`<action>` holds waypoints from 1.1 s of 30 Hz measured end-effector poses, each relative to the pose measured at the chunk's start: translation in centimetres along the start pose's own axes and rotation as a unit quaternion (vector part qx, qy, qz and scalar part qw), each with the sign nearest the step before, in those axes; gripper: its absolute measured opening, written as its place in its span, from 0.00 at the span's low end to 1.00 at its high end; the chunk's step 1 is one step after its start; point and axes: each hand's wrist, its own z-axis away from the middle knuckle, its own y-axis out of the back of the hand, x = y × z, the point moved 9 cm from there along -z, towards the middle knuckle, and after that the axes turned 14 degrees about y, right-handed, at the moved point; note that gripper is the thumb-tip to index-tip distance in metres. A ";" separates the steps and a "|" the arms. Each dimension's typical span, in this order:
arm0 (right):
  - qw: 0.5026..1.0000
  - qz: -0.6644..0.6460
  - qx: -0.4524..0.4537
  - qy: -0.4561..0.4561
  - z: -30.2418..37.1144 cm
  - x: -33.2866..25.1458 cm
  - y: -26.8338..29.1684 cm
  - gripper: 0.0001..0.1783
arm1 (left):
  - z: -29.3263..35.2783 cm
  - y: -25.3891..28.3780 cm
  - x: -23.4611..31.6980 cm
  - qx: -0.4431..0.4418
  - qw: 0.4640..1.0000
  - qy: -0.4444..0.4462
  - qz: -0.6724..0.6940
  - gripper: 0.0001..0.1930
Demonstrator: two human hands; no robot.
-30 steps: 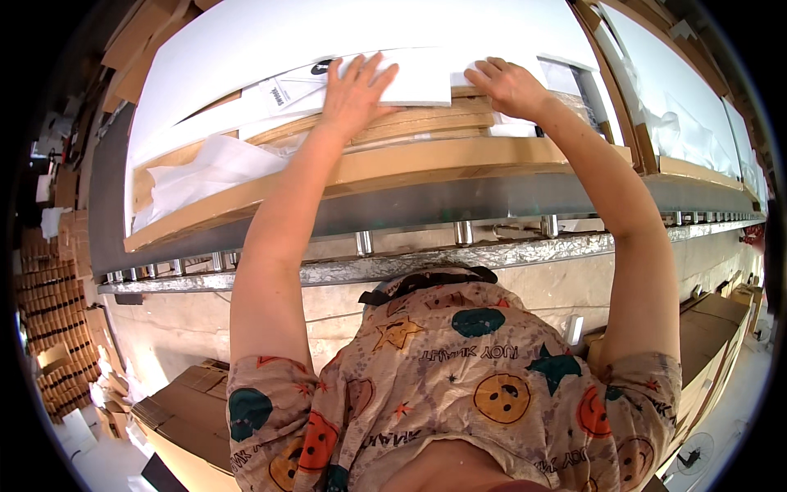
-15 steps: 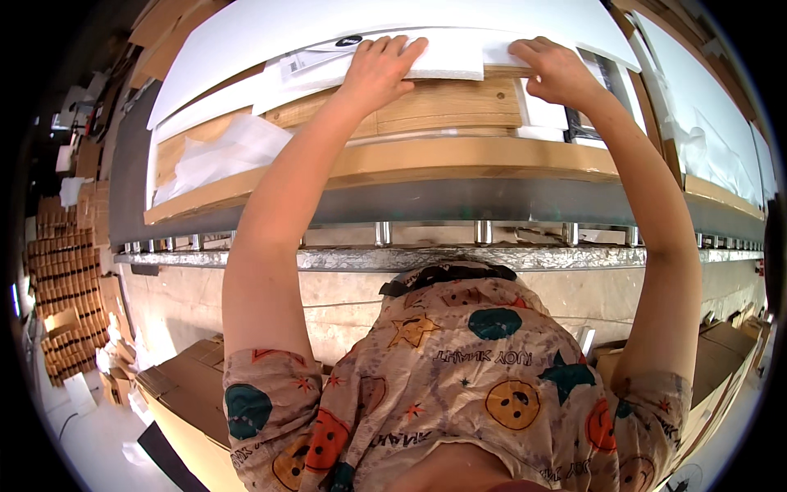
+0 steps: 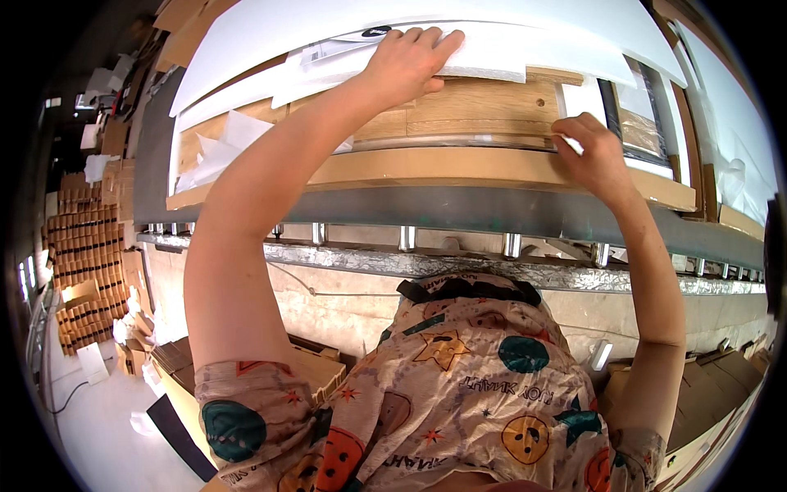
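An open cardboard box (image 3: 459, 164) lies across the far side, with wood-grain boards (image 3: 484, 107) inside. Over the boards lies a white foam strip (image 3: 492, 64). My left hand (image 3: 410, 66) is closed over that strip, fingers across its top and thumb at its near edge. A white printed sheet (image 3: 336, 49) with a dark oval mark sits just left of those fingers. Farther right and nearer me, my right hand (image 3: 594, 152) is curled beside the right end of the boards, above the box's near wall. Something white shows inside its bent fingers; what they grip cannot be made out.
Thin white wrapping (image 3: 225, 148) bunches in the box's left part. Dark-edged, plastic-wrapped parts (image 3: 643, 123) fill its right end. A roller conveyor (image 3: 407, 238) runs along the near side. Another packed box (image 3: 738, 172) stands at right; cardboard stacks (image 3: 90, 246) stand on the left.
My right hand has left the foam strip and come nearer me, down to the right end of the boards. My left hand stays on the strip. The view has shifted slightly.
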 end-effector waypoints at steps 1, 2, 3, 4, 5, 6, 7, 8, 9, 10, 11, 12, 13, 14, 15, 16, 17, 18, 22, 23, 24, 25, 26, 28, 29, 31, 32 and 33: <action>1.000 -0.021 -0.006 0.008 -0.3 -0.4 -1.0 0.08 | -0.1 0.0 0.0 -0.011 1.000 0.000 -0.005 0.39; 1.000 -0.028 -0.006 0.002 -0.7 -0.4 -1.8 0.08 | -0.3 0.1 0.1 -0.015 1.000 -0.004 -0.008 0.40; 0.999 -0.035 -0.007 -0.003 -1.4 -0.5 -2.7 0.09 | -0.5 0.2 0.2 -0.019 1.000 -0.007 -0.010 0.40; 0.999 -0.041 -0.007 -0.009 -2.1 -0.7 -3.3 0.09 | -0.6 0.1 0.3 -0.023 1.000 -0.010 -0.012 0.41; 0.999 -0.010 0.030 0.031 -3.4 -2.1 -2.8 0.10 | -0.3 0.1 0.3 -0.018 1.000 -0.011 -0.011 0.41; 0.995 0.022 0.068 0.074 -5.0 -3.8 -1.8 0.12 | 0.0 0.0 0.2 -0.010 1.000 -0.011 -0.011 0.42; 0.986 0.055 0.106 0.117 -6.1 -5.3 -0.9 0.13 | 0.2 -0.2 0.2 -0.001 1.000 -0.010 -0.010 0.42; 0.981 0.099 0.128 0.110 -6.9 -5.7 -0.1 0.24 | 0.4 -0.7 0.1 0.011 1.000 -0.007 -0.006 0.43; 0.981 0.135 0.098 0.096 -7.6 -5.3 -0.2 0.29 | 0.5 -0.9 0.4 0.046 0.999 -0.010 -0.003 0.41; 0.979 0.172 0.072 0.080 -8.1 -4.2 0.0 0.34 | 0.6 -1.1 0.8 0.082 0.997 -0.016 -0.003 0.39; 0.975 0.204 0.049 0.067 -8.4 -2.7 0.0 0.38 | 1.1 -1.4 1.1 0.112 0.994 -0.008 -0.022 0.39; 0.977 0.209 -0.033 0.037 -7.3 0.6 -1.8 0.43 | 1.2 -1.9 1.4 0.074 0.997 0.014 -0.011 0.43; 0.980 0.188 -0.058 0.030 -6.6 2.2 -3.1 0.43 | 1.6 -2.2 1.5 0.081 0.996 0.026 0.000 0.43; 0.971 0.226 -0.049 0.064 -6.2 2.7 -4.1 0.44 | 2.1 -2.8 1.5 0.099 0.994 0.037 -0.018 0.43; 0.977 0.195 -0.059 0.072 -6.0 2.7 -4.4 0.43 | 2.3 -2.8 1.7 0.118 0.992 0.046 -0.027 0.43; 0.977 0.193 -0.052 0.073 -6.0 2.4 -4.4 0.42 | 2.6 -3.0 1.5 0.120 0.991 0.050 -0.021 0.42; 0.978 0.191 -0.047 0.074 -5.9 2.0 -4.2 0.41 | 2.9 -2.6 1.5 0.122 0.991 0.054 -0.013 0.42; 0.978 0.193 -0.047 0.069 -5.7 1.9 -4.5 0.40 | 3.3 -2.0 1.5 0.122 0.991 0.048 0.010 0.40; 0.974 0.213 -0.048 0.057 -4.8 2.9 -4.9 0.39 | 8.0 2.0 -0.9 0.120 0.988 0.050 0.081 0.30; 0.975 0.211 -0.044 0.053 -4.7 3.2 -5.0 0.39 | 9.7 2.0 -3.6 0.112 0.985 0.105 0.076 0.25; 0.980 0.189 -0.043 0.044 -4.7 3.4 -5.0 0.38 | 11.6 1.9 -6.3 0.102 0.979 0.160 0.070 0.21; 0.982 0.179 -0.040 0.037 -4.8 3.6 -4.9 0.38 | 13.4 1.7 -9.5 0.061 0.965 0.235 0.101 0.17; 0.985 0.164 -0.039 0.036 -5.0 3.4 -4.9 0.38 | 16.5 0.2 -12.9 0.027 0.952 0.293 0.082 0.17; 0.988 0.144 -0.040 0.031 -5.2 3.6 -5.0 0.37 | 20.5 -2.2 -16.7 -0.077 0.918 0.373 0.111 0.20; 0.989 0.141 -0.041 0.024 -5.1 3.8 -5.1 0.37 | 21.7 -3.0 -17.1 -0.149 0.894 0.392 0.160 0.21; 0.990 0.136 -0.043 0.009 -5.1 4.2 -5.1 0.36 | 22.7 -3.9 -17.1 -0.201 0.876 0.396 0.187 0.23; 0.991 0.127 -0.035 0.006 -4.9 4.5 -5.1 0.34 | 22.7 -3.7 -16.8 -0.180 0.888 0.388 0.168 0.24; 0.991 0.128 -0.035 0.009 -4.8 4.7 -5.1 0.33 | 22.6 -3.4 -16.5 -0.159 0.899 0.379 0.149 0.25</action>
